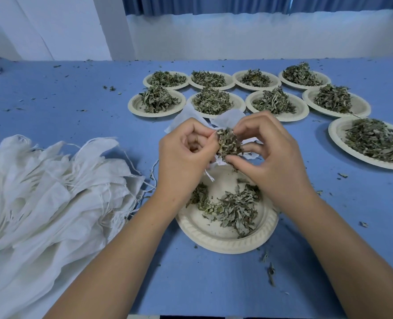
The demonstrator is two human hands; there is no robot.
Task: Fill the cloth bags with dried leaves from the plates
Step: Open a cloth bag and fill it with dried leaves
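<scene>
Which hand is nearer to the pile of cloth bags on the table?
Left. The left hand, holding the open bag, is just right of the pile of cloth bags; the right hand, pinching a clump of leaves, is farther right.

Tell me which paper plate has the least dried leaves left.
The cream paper plate nearest the person, below the left hand and right hand: sparse leaves, bare plate showing; the nine others carry full heaps.
</scene>
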